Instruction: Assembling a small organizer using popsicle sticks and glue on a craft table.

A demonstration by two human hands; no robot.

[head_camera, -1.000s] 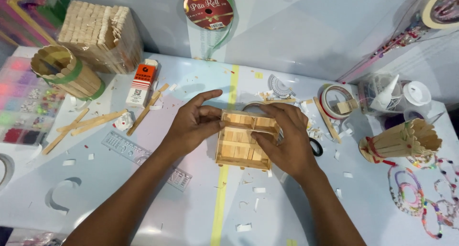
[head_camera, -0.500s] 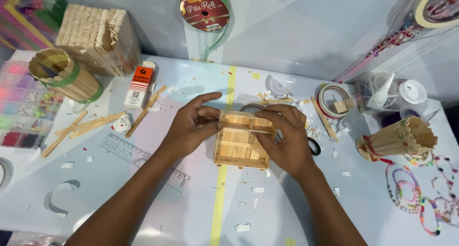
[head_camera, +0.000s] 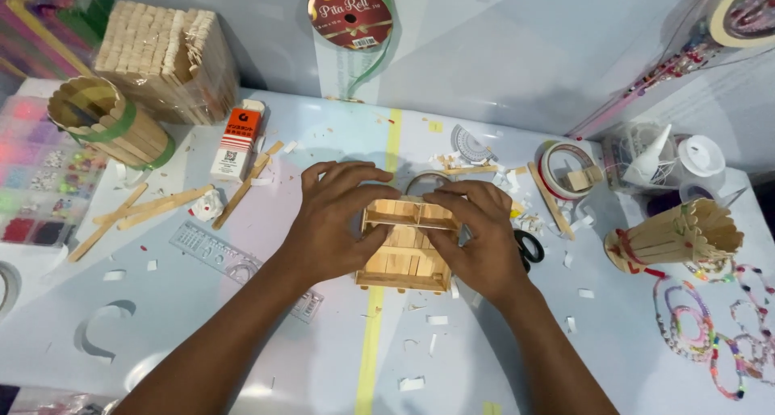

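A small open box built of wooden craft sticks [head_camera: 404, 249] rests on the pale table [head_camera: 242, 358] at the centre. My left hand [head_camera: 335, 221] clasps its left side, fingers curled over the far wall. My right hand [head_camera: 476, 237] grips the right side, thumb pressing along the top edge of that same far wall. Both forearms reach in from the bottom of the view. The box's near wall and floor show between my hands.
Loose craft sticks [head_camera: 153, 209], a clear ruler [head_camera: 218, 257] and a glue box [head_camera: 238, 136] lie left. Two stick cups [head_camera: 105, 128] [head_camera: 678, 237], a stick bundle [head_camera: 165, 56], tape roll [head_camera: 565, 165], scissors [head_camera: 529, 245], bead tray [head_camera: 32, 173] and bead strings [head_camera: 710, 334] ring the work spot.
My hands have stayed on the stick box; the fingers shifted slightly along its far wall. The box has barely moved.
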